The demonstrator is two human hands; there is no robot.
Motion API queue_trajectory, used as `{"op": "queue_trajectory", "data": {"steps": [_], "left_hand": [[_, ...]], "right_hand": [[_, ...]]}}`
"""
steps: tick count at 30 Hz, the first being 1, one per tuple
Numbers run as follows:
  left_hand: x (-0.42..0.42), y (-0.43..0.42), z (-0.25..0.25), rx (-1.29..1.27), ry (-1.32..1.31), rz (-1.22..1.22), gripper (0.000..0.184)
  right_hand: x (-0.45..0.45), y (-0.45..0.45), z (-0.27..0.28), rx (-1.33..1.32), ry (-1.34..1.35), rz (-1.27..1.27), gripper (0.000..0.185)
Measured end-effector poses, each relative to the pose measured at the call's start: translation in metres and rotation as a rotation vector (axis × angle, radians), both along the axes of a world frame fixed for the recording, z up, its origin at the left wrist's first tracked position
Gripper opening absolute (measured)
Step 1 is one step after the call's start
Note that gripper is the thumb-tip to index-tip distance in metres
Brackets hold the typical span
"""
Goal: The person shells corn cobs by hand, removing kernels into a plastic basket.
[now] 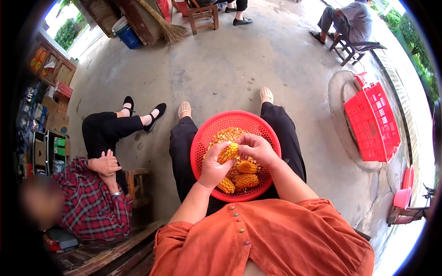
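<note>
A round red plastic basket (pixel 200 133) with a perforated wall rests on my lap. Loose yellow kernels (pixel 229 134) lie in its far part, and several corn cobs (pixel 246 180) lie in the near part. Above them my left hand (pixel 215 162) is closed around a yellow corn cob (pixel 228 153). My right hand (pixel 256 149) is at the cob's right end, thumb and fingers pressed together against it. Whether kernels are between those fingers is too small to tell.
A person in a plaid shirt (pixel 94 202) sits at the left. Another person (pixel 352 23) sits on a chair at the upper right. A red crate (pixel 373 122) stands on the right. A blue bucket (pixel 126 34) and a broom (pixel 170 30) are at the upper left.
</note>
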State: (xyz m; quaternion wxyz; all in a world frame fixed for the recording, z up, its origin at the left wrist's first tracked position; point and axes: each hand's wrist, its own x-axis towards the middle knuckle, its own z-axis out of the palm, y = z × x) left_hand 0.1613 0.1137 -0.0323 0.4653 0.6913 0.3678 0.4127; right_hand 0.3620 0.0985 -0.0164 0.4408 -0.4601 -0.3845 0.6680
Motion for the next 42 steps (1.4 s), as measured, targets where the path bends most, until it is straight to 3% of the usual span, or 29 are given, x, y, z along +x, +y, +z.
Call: {"op": "queue_trajectory", "data": {"steps": [7,10,12,15,19,23,25,27,31,33,35,37,39,41,42], "left_hand": [[-0.005,-0.002,0.0,-0.044,0.035,-0.036,0.048],[-0.005,-0.001,-0.003,-0.087,0.059,-0.048,0.047],[-0.004,0.0,-0.004,-0.1,0.064,-0.055,0.047],[-0.004,0.0,-0.002,-0.247,-0.032,-0.085,0.046],[-0.003,0.001,0.003,-0.415,-0.165,-0.142,0.046],[-0.01,0.002,0.007,-0.55,-0.271,-0.174,0.049],[-0.012,0.002,0.013,-0.588,-0.318,-0.198,0.047],[-0.014,0.004,0.012,-0.829,-0.62,-0.157,0.04],[-0.019,0.009,0.014,-0.975,-0.765,-0.231,0.039],[-0.02,0.008,0.01,-1.02,-0.759,-0.18,0.042],[-0.023,0.009,0.002,-1.123,-0.853,-0.207,0.041],[-0.024,0.01,0.001,-1.14,-0.869,-0.235,0.04],[-0.022,0.009,0.002,-1.157,-0.884,-0.263,0.039],[-0.013,0.006,0.006,-1.072,-0.862,-0.131,0.039],[-0.014,0.006,0.003,-1.008,-0.85,-0.19,0.037]], "right_hand": [[0.001,0.0,-0.001,-0.037,-0.011,0.052,0.023],[-0.005,0.0,-0.008,0.003,-0.135,0.024,0.02],[-0.011,-0.001,-0.006,0.25,-0.467,-0.052,0.02],[-0.014,-0.001,0.008,0.343,-0.698,-0.063,0.02],[-0.016,0.0,0.011,0.494,-0.887,-0.082,0.018],[-0.009,0.001,0.0,0.641,-0.894,-0.164,0.014],[0.0,0.001,-0.003,0.565,-0.699,-0.172,0.011],[-0.001,0.001,-0.005,0.478,-0.615,-0.161,0.009],[-0.007,0.004,-0.012,0.366,-0.463,-0.157,0.01],[-0.012,0.003,-0.016,0.281,-0.166,-0.186,0.01],[-0.013,0.0,-0.013,0.251,-0.14,-0.146,0.014],[-0.018,-0.003,-0.003,0.099,0.066,-0.078,0.022],[-0.021,-0.001,-0.003,0.151,0.116,0.051,0.041],[-0.03,-0.009,-0.001,0.028,0.265,0.088,0.052],[-0.035,-0.007,-0.003,0.114,0.13,0.15,0.061]]}}
